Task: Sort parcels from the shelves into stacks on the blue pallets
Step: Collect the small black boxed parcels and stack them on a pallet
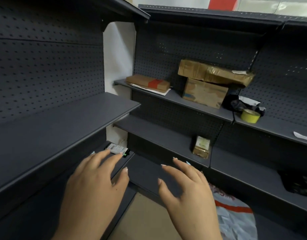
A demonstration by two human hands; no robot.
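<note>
Evidently both hands were reaching in towards the corner where the dark shelves [59,129] met. The left hand [97,184] was spread, fingers straight and apart, gripping nothing. Its fingertips [120,155] lay just beside a small labelled parcel [117,149] on a low shelf in that corner; whether they touched it could not be told. The right hand [185,187] hovered alongside, fingers loosely parted and slightly bent, also holding nothing, above a lower shelf.

Well beyond the right hand, a small brown parcel [201,147] stood upright against the perforated back panel. On the shelf above, a flat box with red tape [147,83] lay on a white sheet. To its right a cardboard box [204,93] carried a larger taped parcel [215,72], tilted on top of it. Farther right sat a yellow tape roll [250,116], touching a black bag [241,104]. Below the right wrist, a grey mailer with a red stripe [235,217] lay low down.
</note>
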